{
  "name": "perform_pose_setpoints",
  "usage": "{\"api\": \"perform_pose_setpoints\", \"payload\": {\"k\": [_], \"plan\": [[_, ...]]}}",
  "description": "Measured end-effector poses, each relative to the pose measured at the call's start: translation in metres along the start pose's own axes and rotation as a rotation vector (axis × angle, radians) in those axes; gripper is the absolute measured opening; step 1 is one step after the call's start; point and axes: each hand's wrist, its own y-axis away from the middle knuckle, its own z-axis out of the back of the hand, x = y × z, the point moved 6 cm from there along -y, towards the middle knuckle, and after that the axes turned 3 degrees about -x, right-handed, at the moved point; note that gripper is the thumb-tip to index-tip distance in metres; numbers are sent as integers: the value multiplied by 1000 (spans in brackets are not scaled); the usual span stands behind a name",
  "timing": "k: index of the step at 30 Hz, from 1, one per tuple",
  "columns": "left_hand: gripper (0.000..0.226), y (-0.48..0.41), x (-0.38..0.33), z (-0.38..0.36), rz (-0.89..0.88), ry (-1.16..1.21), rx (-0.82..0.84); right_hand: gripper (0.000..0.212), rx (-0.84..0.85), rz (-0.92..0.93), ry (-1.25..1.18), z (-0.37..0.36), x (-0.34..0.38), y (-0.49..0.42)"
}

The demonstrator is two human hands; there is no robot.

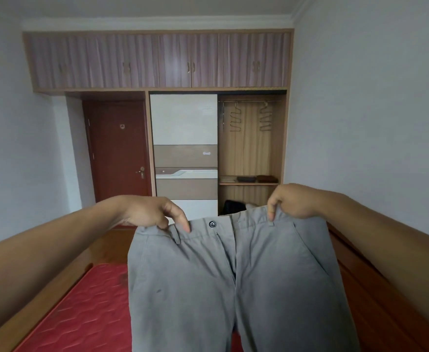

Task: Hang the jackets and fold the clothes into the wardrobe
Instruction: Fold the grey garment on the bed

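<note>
The grey trousers (233, 283) were a plain cotton pair with a dark button at the fastened waistband, belt loops, slanted side pockets and a small dark spot on one thigh. They hung front-on in the air, legs dropping out of view over the red mattress (81, 308). The left hand (147, 212) pinched the waistband by a belt loop, and the right hand (291, 201) pinched the opposite side of it, the two hands held well apart and level. Beyond them the open wardrobe (251, 153) showed wire hangers (250, 115) on its rail and folded clothes (246, 178) on a shelf.
</note>
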Motion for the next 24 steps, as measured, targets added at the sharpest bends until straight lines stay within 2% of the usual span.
{"api": "perform_pose_setpoints", "payload": {"k": [2, 4, 6, 9, 10, 11, 13, 15, 17, 20, 24], "plan": [[52, -3, -2, -8, 30, -60, 42, 53, 49, -18, 83, -7, 4, 0], [38, -8, 0, -15, 42, -62, 56, 47, 87, -30, 132, -17, 7, -2], [15, -16, 4, -20, 42, -96, -33, 34, 94, -39, 155, -31, 8, -6], [7, -29, -2, -37, -34, -94, -152, 21, 119, -39, 195, -55, 11, -8], [10, -31, -3, -46, -59, -94, -142, 18, 149, -47, 218, -61, 13, -5], [24, -34, 0, -56, -66, -98, -98, 20, 184, -49, 227, -68, 15, -3], [48, -34, 4, -75, -44, -128, 13, 31, 244, -43, 222, -79, 16, 0], [60, -35, 7, -91, -19, -81, 84, 44, 282, -37, 212, -88, 18, 4], [60, -37, 6, -104, 0, -24, 119, 53, 320, -56, 161, -98, 21, 8], [57, -39, 8, -117, 52, 52, 95, 56, 355, -105, 21, -113, 24, 14], [48, -41, 7, -125, 112, 265, 34, 50, 263, -156, -176, -125, 14, 8]]}}
